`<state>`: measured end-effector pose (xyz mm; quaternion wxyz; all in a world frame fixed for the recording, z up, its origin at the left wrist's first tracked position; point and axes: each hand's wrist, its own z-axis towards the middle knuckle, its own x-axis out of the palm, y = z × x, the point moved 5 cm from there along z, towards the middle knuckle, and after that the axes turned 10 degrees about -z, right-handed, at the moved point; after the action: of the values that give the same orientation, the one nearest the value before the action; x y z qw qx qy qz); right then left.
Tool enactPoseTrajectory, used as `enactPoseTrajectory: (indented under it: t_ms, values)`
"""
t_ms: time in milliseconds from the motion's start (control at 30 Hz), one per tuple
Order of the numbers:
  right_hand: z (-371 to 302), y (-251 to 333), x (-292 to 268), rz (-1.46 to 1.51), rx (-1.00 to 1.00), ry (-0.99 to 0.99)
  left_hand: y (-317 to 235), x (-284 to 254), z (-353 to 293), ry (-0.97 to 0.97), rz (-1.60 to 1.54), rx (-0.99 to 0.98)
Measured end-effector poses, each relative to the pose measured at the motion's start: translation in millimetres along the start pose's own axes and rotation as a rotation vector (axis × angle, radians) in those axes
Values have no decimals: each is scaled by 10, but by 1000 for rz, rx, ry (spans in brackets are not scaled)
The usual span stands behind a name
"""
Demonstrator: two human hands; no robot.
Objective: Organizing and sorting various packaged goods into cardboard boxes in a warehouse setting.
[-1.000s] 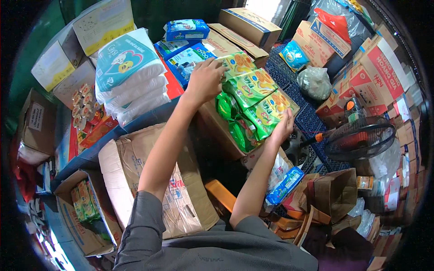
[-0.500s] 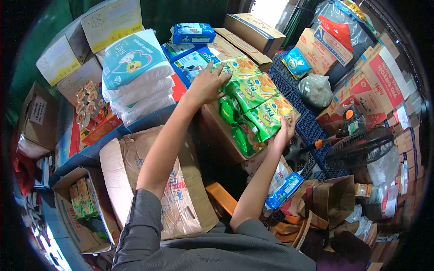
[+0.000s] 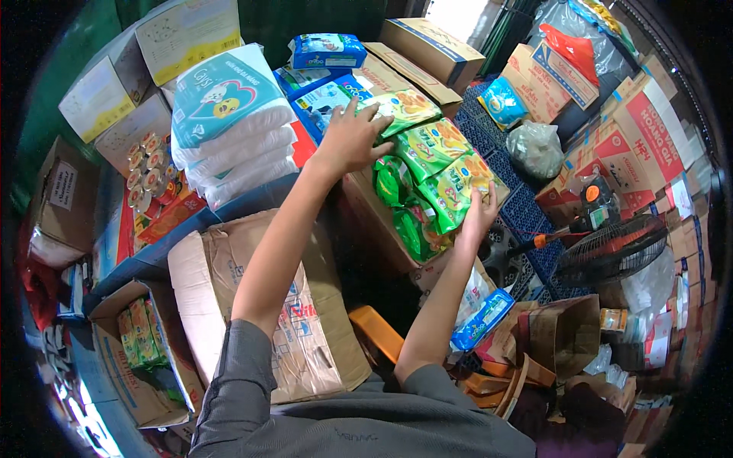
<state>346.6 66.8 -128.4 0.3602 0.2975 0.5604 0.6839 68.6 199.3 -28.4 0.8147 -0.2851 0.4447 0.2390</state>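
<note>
Green-and-yellow snack packets lie in a row on top of an open cardboard box in the middle. My left hand is over the row's far left end, fingers spread, at the packet there. At the near right end, my right hand has its fingers bent over the edge of the nearest packet; its thumb is mostly hidden. More green packets show lower down along the box's left side, some with their ends turned up.
Left of the box stand a stack of white-and-teal packs and a closed carton. Blue packs lie beyond my left hand. To the right are a black fan, a clear plastic bag and red-printed cartons.
My left hand's fingers have spread wider and drawn slightly back from the packets. The right hand stays at the nearest packet's edge, and the row lies almost as before.
</note>
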Motion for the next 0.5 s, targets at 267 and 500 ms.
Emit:
enactPoseTrajectory:
  t_ms: [267, 500]
  values:
    - [-20, -90, -189, 76, -43, -211, -241, -71, -94, -146, 50, 31]
    - [-282, 432, -297, 79, -311, -507, -762, -482, -645, -221, -320, 122]
